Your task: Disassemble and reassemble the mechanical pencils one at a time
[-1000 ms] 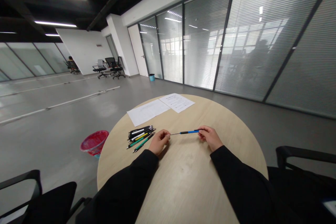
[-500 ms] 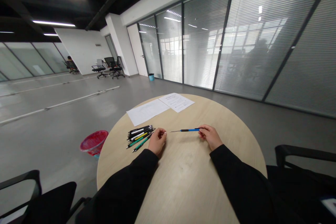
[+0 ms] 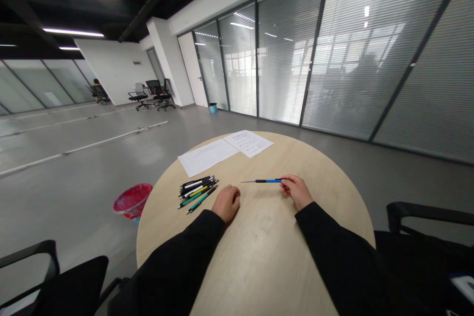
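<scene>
Between the fingertips of my right hand (image 3: pixel 297 191) is a blue pen (image 3: pixel 273 180) with a black grip, held level above the table. A long thin rod, like a bare refill, sticks out of its left end. My left hand (image 3: pixel 226 202) is closed near the table, a little below and left of that thin end and apart from it. Whatever its curled fingers hold, if anything, is hidden. Just left of this hand lies a bunch of several pens (image 3: pixel 198 190), black, white, yellow and green.
Two printed paper sheets (image 3: pixel 209 157) lie at the far side of the round wooden table (image 3: pixel 318 158). A red-lined bin (image 3: pixel 132 199) stands on the floor to the left. Chair armrests (image 3: pixel 429 216) flank the table at both sides.
My left hand has moved slightly right and down, away from the pen's thin end, and its fingers have curled in. The right hand keeps the blue pen in nearly the same place.
</scene>
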Demonstrator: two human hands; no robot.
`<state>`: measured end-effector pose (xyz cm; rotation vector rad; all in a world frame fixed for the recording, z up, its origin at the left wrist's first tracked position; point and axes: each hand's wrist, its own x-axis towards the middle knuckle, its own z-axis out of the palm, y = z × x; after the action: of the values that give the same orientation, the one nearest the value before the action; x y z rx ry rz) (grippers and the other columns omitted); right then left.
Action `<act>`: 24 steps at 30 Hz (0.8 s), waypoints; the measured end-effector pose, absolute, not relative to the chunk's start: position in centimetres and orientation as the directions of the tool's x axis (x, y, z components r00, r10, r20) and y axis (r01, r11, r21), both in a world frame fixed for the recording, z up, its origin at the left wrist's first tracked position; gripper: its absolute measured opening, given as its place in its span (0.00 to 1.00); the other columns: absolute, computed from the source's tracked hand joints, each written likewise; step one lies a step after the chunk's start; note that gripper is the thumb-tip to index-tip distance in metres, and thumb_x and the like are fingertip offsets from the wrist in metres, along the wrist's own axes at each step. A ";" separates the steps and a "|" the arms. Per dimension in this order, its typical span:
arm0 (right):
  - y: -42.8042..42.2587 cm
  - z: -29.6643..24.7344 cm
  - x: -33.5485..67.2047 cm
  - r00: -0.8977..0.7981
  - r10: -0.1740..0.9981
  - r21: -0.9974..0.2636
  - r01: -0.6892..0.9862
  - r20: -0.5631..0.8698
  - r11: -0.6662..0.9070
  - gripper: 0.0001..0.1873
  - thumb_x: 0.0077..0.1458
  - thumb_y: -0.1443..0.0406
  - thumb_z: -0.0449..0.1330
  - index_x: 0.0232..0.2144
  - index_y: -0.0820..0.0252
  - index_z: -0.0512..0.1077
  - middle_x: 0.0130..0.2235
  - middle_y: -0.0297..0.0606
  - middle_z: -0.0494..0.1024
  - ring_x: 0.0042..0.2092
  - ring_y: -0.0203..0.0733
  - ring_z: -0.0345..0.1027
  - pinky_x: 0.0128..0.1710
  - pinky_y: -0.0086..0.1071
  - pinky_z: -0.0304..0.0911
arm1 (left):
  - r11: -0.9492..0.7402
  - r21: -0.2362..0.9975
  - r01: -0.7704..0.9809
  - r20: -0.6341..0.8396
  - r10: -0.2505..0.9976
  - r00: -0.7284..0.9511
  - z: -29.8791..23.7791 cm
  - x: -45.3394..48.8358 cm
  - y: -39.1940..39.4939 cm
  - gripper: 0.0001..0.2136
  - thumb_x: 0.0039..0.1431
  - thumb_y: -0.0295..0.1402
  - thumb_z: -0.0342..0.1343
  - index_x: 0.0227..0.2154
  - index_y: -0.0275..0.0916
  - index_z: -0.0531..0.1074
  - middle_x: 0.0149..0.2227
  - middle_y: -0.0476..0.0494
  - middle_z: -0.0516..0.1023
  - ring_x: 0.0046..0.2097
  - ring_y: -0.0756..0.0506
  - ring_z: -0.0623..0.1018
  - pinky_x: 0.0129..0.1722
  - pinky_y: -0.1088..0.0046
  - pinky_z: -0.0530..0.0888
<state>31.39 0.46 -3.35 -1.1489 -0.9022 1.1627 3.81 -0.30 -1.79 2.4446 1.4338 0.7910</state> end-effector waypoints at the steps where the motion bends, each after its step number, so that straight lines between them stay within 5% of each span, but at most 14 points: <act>1: 0.5 -3.4 31.4 0.194 0.981 -0.978 -0.209 -0.029 0.012 0.14 0.39 0.60 0.64 0.30 0.64 0.74 0.22 0.35 0.73 0.21 0.32 0.64 0.17 0.24 0.56 | -0.505 0.430 0.748 0.337 0.859 0.386 -1.8 3.8 -0.2 0.07 0.52 0.23 0.51 0.32 0.38 0.72 0.31 0.42 0.71 0.34 0.43 0.71 0.37 0.67 0.68; 11: 0.5 -3.6 31.6 0.185 0.983 -0.984 -0.179 -0.012 0.021 0.14 0.39 0.60 0.64 0.29 0.64 0.74 0.22 0.34 0.73 0.21 0.33 0.65 0.17 0.24 0.57 | -0.483 0.482 0.731 0.268 0.875 0.402 -1.2 3.8 -0.2 0.11 0.52 0.23 0.52 0.36 0.37 0.77 0.34 0.42 0.76 0.37 0.44 0.74 0.41 0.68 0.69; 24: 0.4 -3.4 31.4 0.184 0.983 -0.982 -0.188 -0.017 0.018 0.13 0.40 0.61 0.63 0.29 0.64 0.74 0.22 0.34 0.73 0.20 0.32 0.65 0.17 0.24 0.58 | -0.491 0.455 0.743 0.333 0.867 0.370 -1.6 3.8 -0.5 0.07 0.55 0.30 0.52 0.38 0.38 0.68 0.32 0.45 0.72 0.34 0.45 0.72 0.35 0.69 0.68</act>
<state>31.40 0.39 -3.43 -1.1514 -0.9357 1.1561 3.81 -0.50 -1.62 2.4024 1.4393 0.7971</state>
